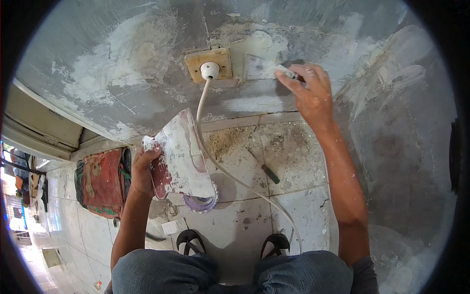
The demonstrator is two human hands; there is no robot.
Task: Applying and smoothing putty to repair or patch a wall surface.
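My right hand (316, 95) is closed round the handle of a putty knife (262, 67), its wide blade laid against the grey wall (161, 90) just right of a yellowed socket plate (193, 66). Pale wet filler (259, 43) shows on the wall above the blade. A white plug (209, 70) sits in the socket, and its white cable (230, 175) hangs down to the floor. On the left, my left hand (143, 169) grips the edge of a putty-smeared board (178, 157), white with dark red patches. The fingers under the board are hidden.
A green-handled screwdriver (267, 169) lies on the dusty tiled floor (235, 225). Partly under the board stands a purple-and-white round container (203, 202). A worn red bag (102, 181) rests at the left, near a pale door frame (58, 115). Another patched wall (401, 147) rises at the right.
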